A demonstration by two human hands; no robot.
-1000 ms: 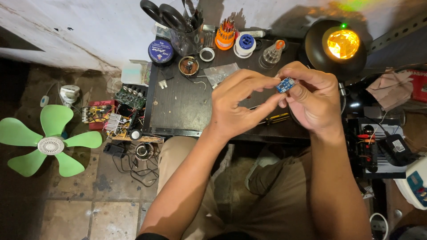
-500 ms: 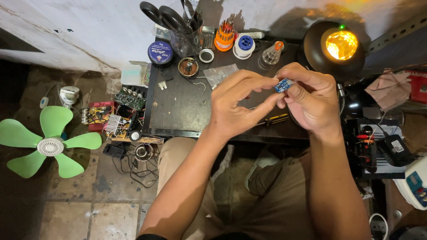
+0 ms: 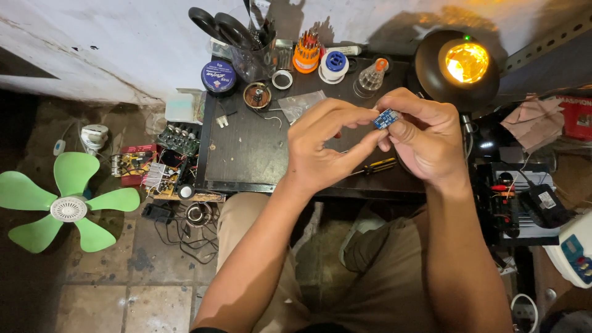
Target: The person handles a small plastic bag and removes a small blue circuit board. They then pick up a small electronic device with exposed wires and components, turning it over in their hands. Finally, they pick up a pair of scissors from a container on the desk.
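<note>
Small blue circuit board (image 3: pixel 386 118) pinched between fingertips of both hands, held in the air above the right part of the dark work tray (image 3: pixel 246 154). Left hand (image 3: pixel 324 145) curled, thumb and forefinger narrow on the board's near edge; right hand (image 3: pixel 425 139) closed round its far side.

Beneath the hands, a yellow-handled screwdriver (image 3: pixel 377 166) lying near the tray's front edge. Behind them, along the wall: round blue tin (image 3: pixel 219 76), clear cup holding black-handled scissors (image 3: pixel 225 26), orange screwdriver rack (image 3: pixel 306 57), blue-and-white spool (image 3: pixel 335 64), clear plastic bag (image 3: pixel 302 103), small open round tin (image 3: pixel 257 95). Lit desk lamp (image 3: pixel 459 65) just beyond the right hand, crowding that side.

Low dark tray over the knees, against a scuffed white wall. Left of it, loose circuit boards (image 3: pixel 157 163) and tangled wires on a tiled floor, green fan blade (image 3: pixel 65 206) farther left. Black charger box (image 3: pixel 512 197) with red clips at right.

Open room only at the tray's bare left-centre; back and right edges packed.
</note>
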